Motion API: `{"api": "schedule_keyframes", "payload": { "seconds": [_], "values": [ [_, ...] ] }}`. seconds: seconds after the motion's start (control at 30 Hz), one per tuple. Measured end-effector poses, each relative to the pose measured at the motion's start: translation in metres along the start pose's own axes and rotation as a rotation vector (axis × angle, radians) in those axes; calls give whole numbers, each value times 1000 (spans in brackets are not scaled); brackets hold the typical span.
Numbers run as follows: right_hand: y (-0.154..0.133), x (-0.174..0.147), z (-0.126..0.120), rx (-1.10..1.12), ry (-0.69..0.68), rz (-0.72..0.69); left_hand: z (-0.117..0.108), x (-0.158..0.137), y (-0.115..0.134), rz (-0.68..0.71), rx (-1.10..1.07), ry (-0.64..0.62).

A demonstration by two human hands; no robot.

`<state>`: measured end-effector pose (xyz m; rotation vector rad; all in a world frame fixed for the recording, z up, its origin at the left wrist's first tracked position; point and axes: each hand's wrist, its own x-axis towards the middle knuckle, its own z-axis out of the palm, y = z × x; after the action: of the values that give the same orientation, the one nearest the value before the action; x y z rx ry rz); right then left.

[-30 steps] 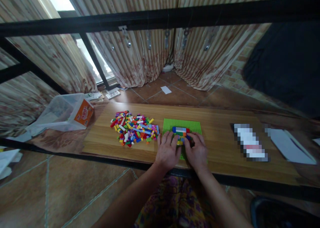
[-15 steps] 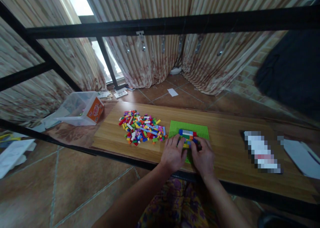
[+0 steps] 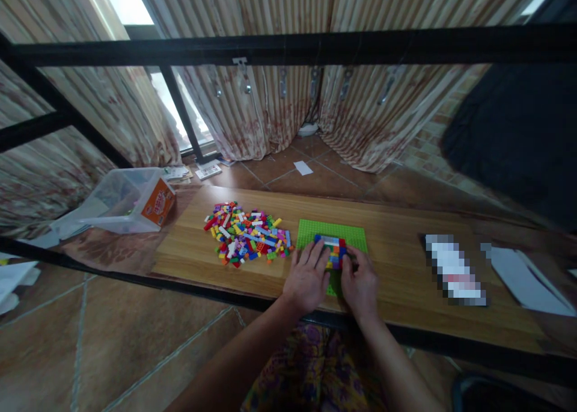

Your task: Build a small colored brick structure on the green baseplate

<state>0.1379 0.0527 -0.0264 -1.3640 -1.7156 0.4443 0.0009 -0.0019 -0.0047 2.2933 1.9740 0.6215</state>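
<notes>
A green studded baseplate lies on the wooden board, with a low block of coloured toy bricks standing on it: blue, white, red, yellow and orange show. My left hand rests over the left side of this block, fingers stretched out and lying flat on it. On the opposite side, my right hand has its thumb and curled fingers closed at the block's right edge, gripping a blue brick there. Its fingertips are partly hidden. Left of the plate is a loose pile of small toy bricks.
A clear plastic box with an orange label stands left of the wooden board. A blurred-out flat object and white paper lie to the right. A black metal bar crosses in front of the curtains.
The view has shifted slightly, so everything sits a little further left. My right fingers have moved toward the block's right edge, uncovering more of its bricks. My left hand stays on the left side.
</notes>
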Motion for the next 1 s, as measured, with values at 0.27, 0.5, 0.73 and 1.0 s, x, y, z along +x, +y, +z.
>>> {"api": "schedule_keyframes", "payload": {
  "seconds": [0.27, 0.5, 0.73, 1.0],
  "values": [
    [-1, 0, 1, -21, -6, -22, 3, 1, 0, 38, 25, -24],
    [-1, 0, 1, -17, -9, -20, 3, -1, -2, -48, -71, 94],
    [0, 0, 0, -32, -19, -25, 7, -2, -5, -118, -145, 166],
    [0, 0, 1, -17, -15, -29, 8, 0, -4, -78, -42, 132]
  ]
}}
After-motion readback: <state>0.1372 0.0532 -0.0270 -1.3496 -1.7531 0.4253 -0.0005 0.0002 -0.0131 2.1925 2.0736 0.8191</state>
